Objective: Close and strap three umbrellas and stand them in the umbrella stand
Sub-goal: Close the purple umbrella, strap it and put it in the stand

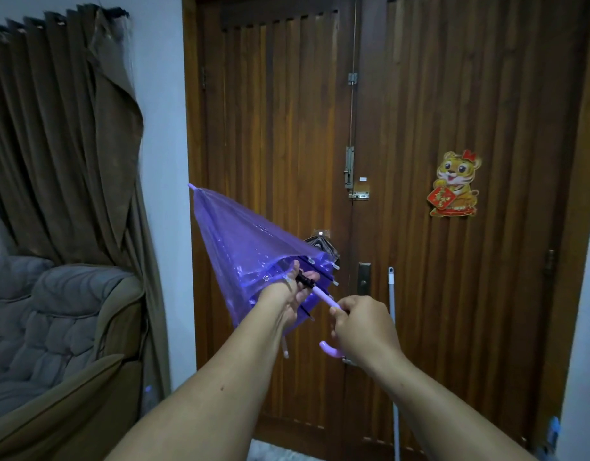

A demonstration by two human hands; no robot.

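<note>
Hands are meeting on a purple umbrella (250,247) held out in front of a wooden double door (420,227). The right hand (363,327) is gripping the pale lilac handle shaft, fingers curled round it, with the hooked handle end (330,349) showing just below the fist. The left hand (295,291) is reaching in under the canopy edge, its fingers pinching the black runner (305,281) on the shaft. The translucent canopy is sitting half folded, its tip (191,187) pointing up and left toward the white wall. A tiger sticker (455,184) is hanging on the right door leaf, and a white pole (393,344) is leaning against the door. A brown curtain (60,134) is draping at the left above a grey padded armchair (54,321).
</note>
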